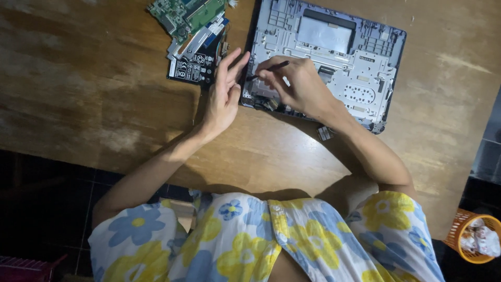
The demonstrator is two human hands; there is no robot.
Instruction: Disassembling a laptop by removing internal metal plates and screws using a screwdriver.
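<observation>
From the head camera, the right hand (300, 86) reaches up from the lower right of the frame, wrist bent, its fingers (266, 75) pinched shut around a thin black rod-like tool (271, 67) whose tip points left at the lower left corner of the opened grey laptop chassis (360, 57). The left hand (224, 94) comes up from the lower left with the forearm slanting across the worn brown wooden surface (94, 89); its fingers are spread and loosely open, holding nothing, the fingertips lying against the chassis's left edge.

The chassis lies in the upper centre of the frame, tilted a little, with its near edge close to the right wrist. Just left of it, near the left fingertips, sits a green circuit board (188, 13) above a flat black labelled component (191, 69). A small loose grey part (325, 133) lies just below the chassis. Wide bare wood opens to the left and to the right. An orange mesh basket (459, 232) stands on the floor at the lower right.

The chassis shows a bare pale metal frame with ribbed plastic, cut-outs and a dark rim.
</observation>
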